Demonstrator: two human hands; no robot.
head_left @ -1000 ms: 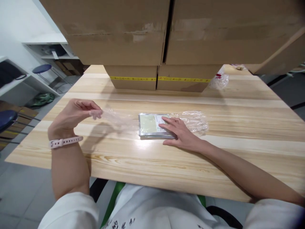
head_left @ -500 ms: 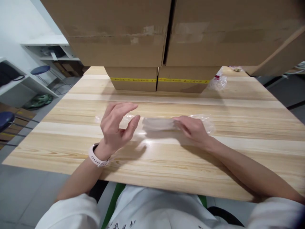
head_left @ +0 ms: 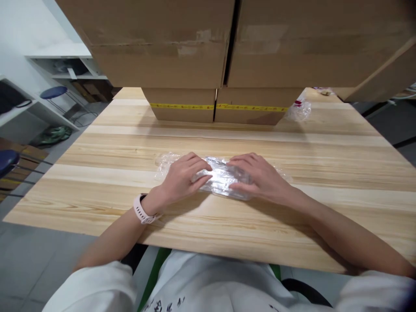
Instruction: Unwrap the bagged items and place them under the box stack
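A shiny, transparent plastic packet lies on the wooden table in front of me. What it contains, if anything, is lost in the glare. My left hand curves around its left end, thumb on the near side and fingers on the far side. At the right end my right hand grips it in the same way, slightly blurred. Crinkled clear film sticks out beyond my left hand, and a little more shows past the right one.
Large cardboard boxes overhang the far side of the table, stacked on smaller boxes with yellow tape. A crumpled plastic bag lies to their right. Blue stools and white shelving stand at the left.
The packet, earlier lifted in my right hand, now lies on the table. My left hand has moved right and closed on its left end; my right hand has changed its grip.
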